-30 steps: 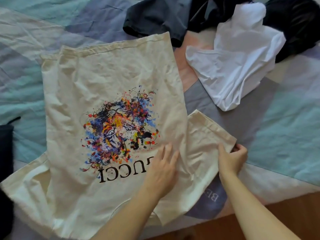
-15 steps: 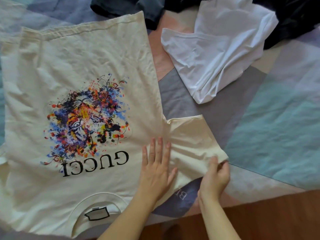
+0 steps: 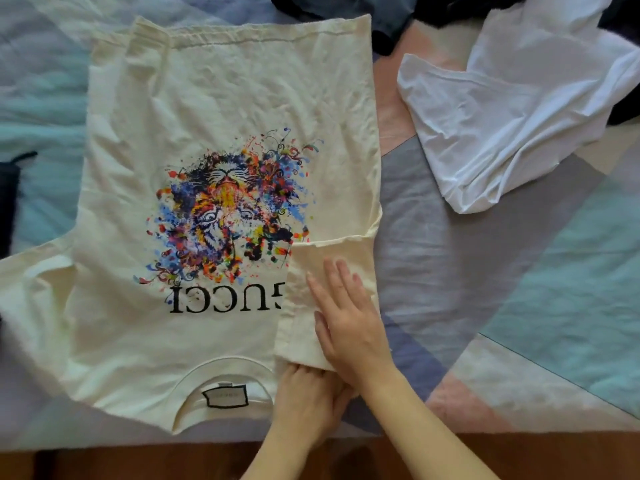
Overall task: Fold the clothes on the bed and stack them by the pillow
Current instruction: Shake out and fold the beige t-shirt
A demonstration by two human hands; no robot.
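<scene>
2 hands work the same corner here. Your right hand (image 3: 349, 317) lies flat, fingers straight, pressing the folded-in sleeve (image 3: 329, 289) of the cream cotton T-shirt with the multicoloured tiger print (image 3: 221, 188). Just below that palm, your left hand (image 3: 306, 396) curls on the shoulder fabric by the collar, pinching it. The shirt lies spread face up on the pastel patchwork bedspread (image 3: 519, 289), collar toward you, with the other sleeve (image 3: 31, 282) unfolded well away from your hands.

The risk, as I judge it, is the fold springing open: lift the flat palm before the crease is set and the sleeve may flop outward. Pulling with the pinching hand could drag the whole shirt toward the bed edge and skew the side line. The crumpled white garment (image 3: 512, 109) waits beyond your right fingertips, apart from the shirt.
</scene>
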